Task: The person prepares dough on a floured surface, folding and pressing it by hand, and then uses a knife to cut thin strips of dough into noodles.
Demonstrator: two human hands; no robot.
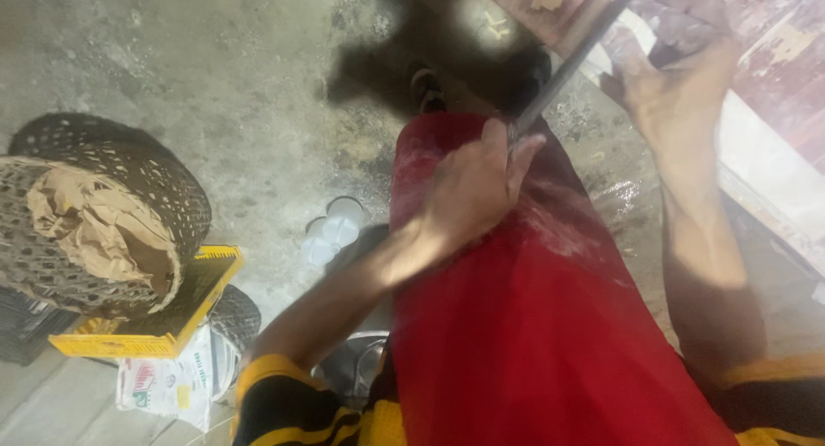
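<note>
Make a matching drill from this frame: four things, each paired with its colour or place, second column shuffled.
Things:
1. metal rod
2. crate
3. woven basket
4. white cups

Descriptions:
A. yellow, under the basket
B. dark mesh, stuffed with brown paper
C. on the floor beside the red cloth
D. gripped at its lower end by the left hand

Pairs: 1-D, 2-A, 3-B, 4-C

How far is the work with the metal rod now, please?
Done: white smears on the red cloth over the lap suggest earlier work. In hand: the left hand grips the grey rod; the right hand is spread by its far end, which is blurred. What is left cannot be told.
</note>
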